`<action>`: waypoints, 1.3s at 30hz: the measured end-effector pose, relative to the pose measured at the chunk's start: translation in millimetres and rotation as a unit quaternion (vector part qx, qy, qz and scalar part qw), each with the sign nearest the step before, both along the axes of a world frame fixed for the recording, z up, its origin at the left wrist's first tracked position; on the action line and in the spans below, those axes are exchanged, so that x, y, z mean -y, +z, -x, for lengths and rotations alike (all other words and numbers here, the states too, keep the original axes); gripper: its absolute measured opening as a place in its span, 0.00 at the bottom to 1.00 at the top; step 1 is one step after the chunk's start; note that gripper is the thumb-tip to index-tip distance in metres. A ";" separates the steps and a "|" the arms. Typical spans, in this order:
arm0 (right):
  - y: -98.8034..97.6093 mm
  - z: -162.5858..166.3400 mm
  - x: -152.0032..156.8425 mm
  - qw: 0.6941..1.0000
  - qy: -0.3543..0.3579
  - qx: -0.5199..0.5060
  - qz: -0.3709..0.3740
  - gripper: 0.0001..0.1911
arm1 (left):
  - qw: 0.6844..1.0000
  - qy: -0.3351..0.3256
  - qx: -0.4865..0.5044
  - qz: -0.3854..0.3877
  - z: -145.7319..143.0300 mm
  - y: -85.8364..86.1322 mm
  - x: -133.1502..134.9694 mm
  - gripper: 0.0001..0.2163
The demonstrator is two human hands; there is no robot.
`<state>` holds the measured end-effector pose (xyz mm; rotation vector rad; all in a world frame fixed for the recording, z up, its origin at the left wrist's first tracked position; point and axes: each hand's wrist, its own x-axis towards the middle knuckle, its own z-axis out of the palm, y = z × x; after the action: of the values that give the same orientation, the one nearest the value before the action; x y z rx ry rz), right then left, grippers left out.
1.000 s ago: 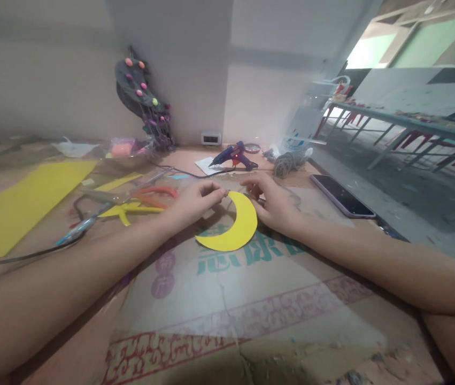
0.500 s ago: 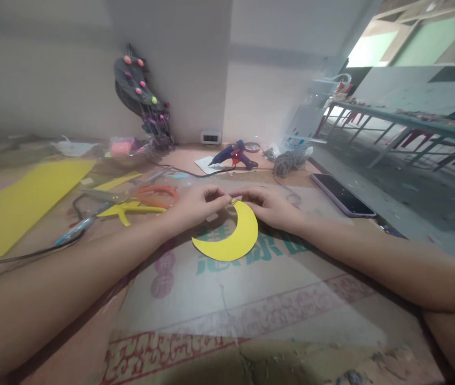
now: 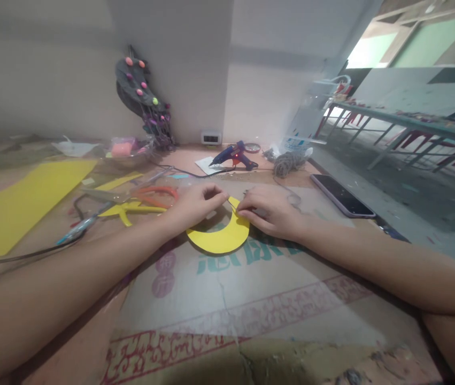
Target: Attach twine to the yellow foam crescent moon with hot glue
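A flat yellow crescent moon cutout (image 3: 220,240), paper or foam sheet by its look, is held just above the printed cardboard (image 3: 195,299). My left hand (image 3: 203,200) is closed, its thumb and forefinger pinched at the crescent's upper tip. My right hand (image 3: 269,209) is closed on the crescent's upper right part, thumb over its face. A thin dark line crosses the yellow between my fingertips; it looks like a bit of cord, but I cannot make it out fully. Grey yarn (image 3: 289,163) lies in a bundle behind my right hand, a loose strand trailing toward it.
Orange-handled scissors (image 3: 157,195), yellow scraps (image 3: 123,213) and a large yellow sheet (image 3: 22,208) lie left. A blue glue gun (image 3: 235,155) with a lit red light rests behind. At right is a phone (image 3: 343,195). A decorated grey crescent (image 3: 139,88) leans on the wall.
The crescent has shifted slightly left and up. My right hand has moved from behind its outer edge to grip over its face. My left hand has barely moved.
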<state>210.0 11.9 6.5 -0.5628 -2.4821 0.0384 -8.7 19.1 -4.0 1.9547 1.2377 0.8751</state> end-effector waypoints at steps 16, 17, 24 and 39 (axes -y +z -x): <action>0.9 1.6 16.4 0.991 0.089 0.038 -0.093 0.07 | 0.997 0.038 0.050 -0.033 0.5 1.3 -2.5 0.14; 1.9 3.1 20.6 0.988 0.110 0.053 -0.099 0.07 | 0.997 0.039 0.053 -0.030 0.5 1.0 -2.7 0.14; 17.5 4.5 31.0 0.987 0.058 0.152 0.015 0.13 | 0.996 0.050 0.069 -0.026 3.1 -1.6 -6.0 0.14; 53.5 -54.7 -28.7 0.933 -0.123 0.284 0.186 0.11 | 0.996 0.058 0.070 0.012 3.3 -3.0 -5.6 0.16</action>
<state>264.7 40.5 60.0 -1.1841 -2.9567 0.2895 -12.0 24.7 -6.9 1.7859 1.2822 1.0320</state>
